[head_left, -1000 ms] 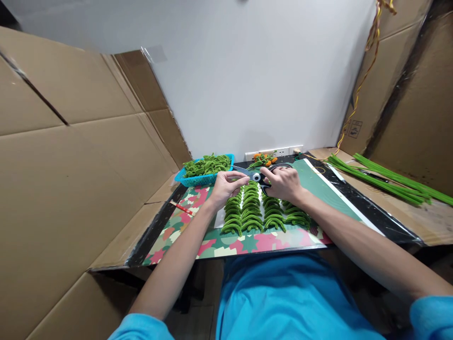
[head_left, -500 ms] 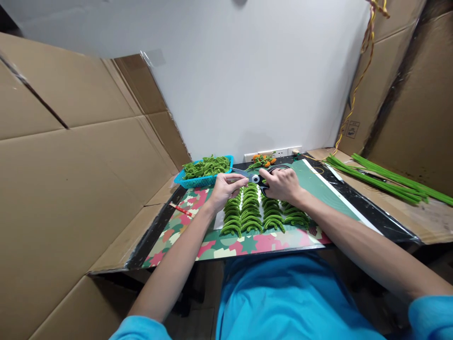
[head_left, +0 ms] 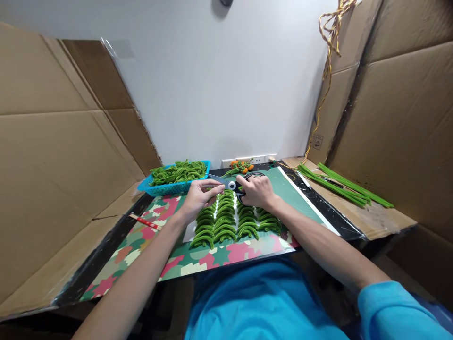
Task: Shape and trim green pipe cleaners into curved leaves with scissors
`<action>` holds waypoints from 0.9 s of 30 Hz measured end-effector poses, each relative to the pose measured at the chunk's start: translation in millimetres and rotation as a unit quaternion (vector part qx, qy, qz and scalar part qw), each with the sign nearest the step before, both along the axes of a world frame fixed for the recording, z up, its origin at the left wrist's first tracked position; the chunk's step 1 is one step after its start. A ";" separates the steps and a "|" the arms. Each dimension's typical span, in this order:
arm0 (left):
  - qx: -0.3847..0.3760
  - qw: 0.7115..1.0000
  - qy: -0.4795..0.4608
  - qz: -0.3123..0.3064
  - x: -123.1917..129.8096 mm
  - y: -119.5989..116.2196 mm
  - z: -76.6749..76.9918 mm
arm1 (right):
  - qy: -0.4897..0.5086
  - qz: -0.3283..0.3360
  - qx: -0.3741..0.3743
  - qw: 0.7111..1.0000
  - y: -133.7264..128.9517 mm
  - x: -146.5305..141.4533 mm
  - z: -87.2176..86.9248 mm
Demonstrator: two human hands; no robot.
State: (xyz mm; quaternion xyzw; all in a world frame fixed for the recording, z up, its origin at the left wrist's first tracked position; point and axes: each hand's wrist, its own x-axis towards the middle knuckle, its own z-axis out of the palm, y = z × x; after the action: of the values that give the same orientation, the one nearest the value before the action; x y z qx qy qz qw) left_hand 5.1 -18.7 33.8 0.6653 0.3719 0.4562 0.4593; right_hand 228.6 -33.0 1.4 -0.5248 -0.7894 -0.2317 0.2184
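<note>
My right hand (head_left: 260, 191) grips the black handles of a pair of scissors (head_left: 231, 185), whose blades point left. At the blades, my left hand (head_left: 200, 200) has thumb and fingers pinched together; whatever they hold is too small or hidden. Beneath both hands lie several columns of curved, fuzzy green pieces (head_left: 225, 219), apparently bent chenille stems, partly on white paper. My wrists and fingers hide the far ends of some columns. Behind my left hand stands a blue basket (head_left: 155, 190) heaped with loose green pieces (head_left: 182, 171).
Orange and green fuzzy decorations (head_left: 240, 166) sit by a power strip (head_left: 260, 160) at the wall. Long green stems (head_left: 339, 186) lie on cardboard at the right. A red stick-like item (head_left: 145, 222) rests on the patterned mat (head_left: 116, 257). Cardboard panels (head_left: 53, 156) flank the table; twisted yellow wire (head_left: 327, 71) hangs right.
My view has turned to the right, so everything appears farther left. Both hands remain at the scissors in nearly the same pose, and the green columns look unchanged.
</note>
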 end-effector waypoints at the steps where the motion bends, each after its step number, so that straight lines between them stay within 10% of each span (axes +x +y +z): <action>1: 0.002 1.000 0.001 0.003 -0.1 -0.2 0.2 | 0.001 0.001 -0.001 1.000 -0.4 -0.3 0.4; 27: 0.013 1.000 -0.001 -0.009 -2.0 3.6 -4.6 | 0.022 -0.001 -0.037 0.999 -5.5 -4.9 2.6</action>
State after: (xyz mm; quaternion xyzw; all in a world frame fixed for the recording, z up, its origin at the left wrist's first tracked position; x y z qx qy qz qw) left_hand 3.1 -15.2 29.2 0.6739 0.3598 0.4575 0.4551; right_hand 223.7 -38.5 4.0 -0.5379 -0.7922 -0.1908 0.2158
